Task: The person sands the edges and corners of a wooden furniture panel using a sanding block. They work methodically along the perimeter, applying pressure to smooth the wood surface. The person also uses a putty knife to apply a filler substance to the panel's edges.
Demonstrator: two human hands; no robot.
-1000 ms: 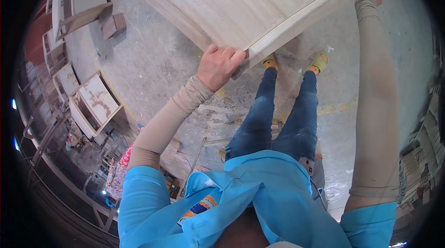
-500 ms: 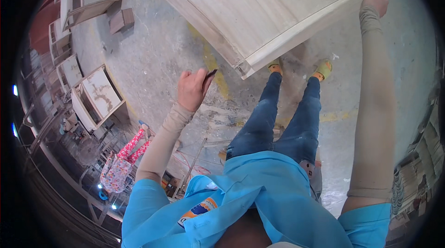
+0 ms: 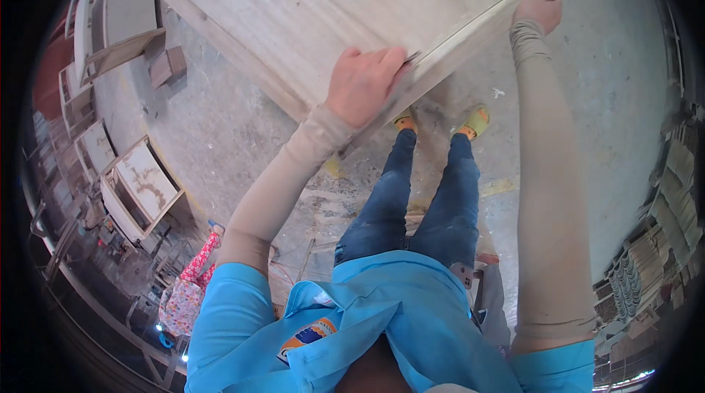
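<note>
A pale wooden cabinet (image 3: pixel 294 11), or a similar box-like piece, fills the top of the view with its broad panel facing up. Over its near edge my left hand (image 3: pixel 363 85) is closed on a small, thin dark flat piece (image 3: pixel 413 57), whose tip shows past the fingers beside the seam along the panel. What kind of piece it is cannot be made out. My right hand (image 3: pixel 540 10) is closed at the cabinet's right corner, fingers curled round the edge and partly hidden.
Several more wooden cabinets (image 3: pixel 143 180) stand at the left, near a small wooden block (image 3: pixel 167 66) on the concrete floor (image 3: pixel 220 121). A person in flowered clothes (image 3: pixel 183 301) is at the lower left. Stacked wooden parts (image 3: pixel 675 202) line the right side.
My left hand has moved right and up with the dark piece, from over the floor onto the cabinet's near edge. The whole view has shifted; my right hand stays at the corner.
</note>
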